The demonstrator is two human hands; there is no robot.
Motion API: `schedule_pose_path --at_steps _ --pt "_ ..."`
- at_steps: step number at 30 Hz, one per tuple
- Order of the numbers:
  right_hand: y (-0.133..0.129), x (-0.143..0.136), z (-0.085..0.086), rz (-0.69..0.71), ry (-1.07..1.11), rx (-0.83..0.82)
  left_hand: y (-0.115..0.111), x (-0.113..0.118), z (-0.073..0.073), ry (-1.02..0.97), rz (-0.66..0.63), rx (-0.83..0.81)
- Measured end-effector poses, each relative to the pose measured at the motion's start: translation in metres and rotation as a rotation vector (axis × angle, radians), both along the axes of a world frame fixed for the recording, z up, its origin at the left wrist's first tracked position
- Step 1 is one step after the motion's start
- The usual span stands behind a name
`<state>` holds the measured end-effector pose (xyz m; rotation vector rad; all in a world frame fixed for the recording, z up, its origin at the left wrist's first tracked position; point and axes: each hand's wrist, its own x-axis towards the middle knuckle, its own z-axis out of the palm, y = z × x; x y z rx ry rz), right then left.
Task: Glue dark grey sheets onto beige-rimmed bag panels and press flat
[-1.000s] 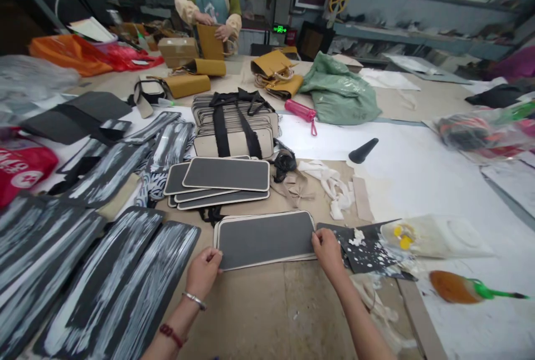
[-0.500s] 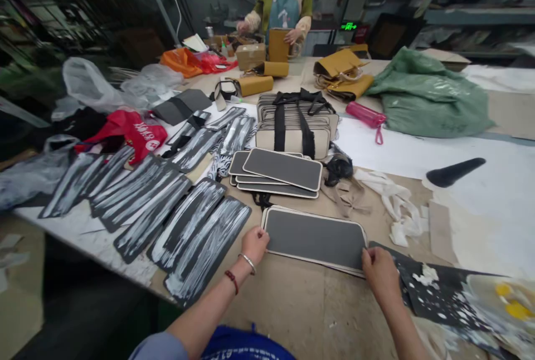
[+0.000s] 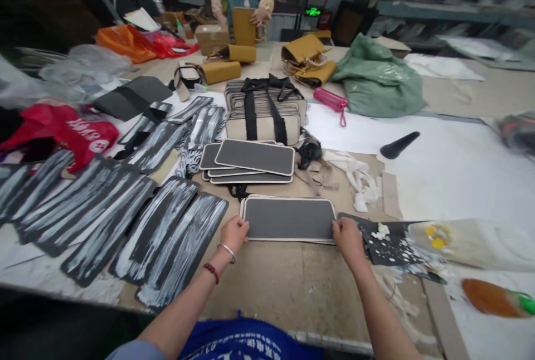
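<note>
A dark grey panel with a pale border [image 3: 289,219] lies on other pale-edged panels in front of me. At its left end, my left hand [image 3: 234,232] pinches the edge; my right hand [image 3: 348,234] pinches the right end. Just behind is a loose pile of similar grey panels [image 3: 256,156]. Farther back stands a bundle of beige panels [image 3: 263,127] tied with black straps. To the left, several dark panels streaked with white [image 3: 184,246] lie side by side.
A black sheet with white flakes [image 3: 387,243] lies right of my right hand, near an orange bottle with a green cap [image 3: 491,297]. Behind are a green bag [image 3: 378,78], a pink pouch [image 3: 330,99] and a person holding a mustard piece [image 3: 244,27].
The view has swung to the right. The held panel now lies more level and lines up more closely with the panels beneath. Both hands still grip its ends.
</note>
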<state>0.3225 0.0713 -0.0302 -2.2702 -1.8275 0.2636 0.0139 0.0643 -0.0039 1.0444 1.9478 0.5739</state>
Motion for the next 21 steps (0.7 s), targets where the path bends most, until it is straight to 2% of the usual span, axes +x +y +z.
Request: schedule_pose_path --at_steps 7,16,21 --pt "-0.004 -0.003 -0.003 -0.083 -0.041 0.002 0.003 -0.003 -0.005 0.047 -0.053 0.007" --pt "-0.003 -0.005 -0.003 -0.11 -0.044 -0.021 0.004 0.001 0.006 0.056 -0.056 -0.033" --pt "-0.003 -0.002 -0.004 -0.095 -0.031 -0.041 0.005 0.001 0.006 0.062 -0.066 -0.052"
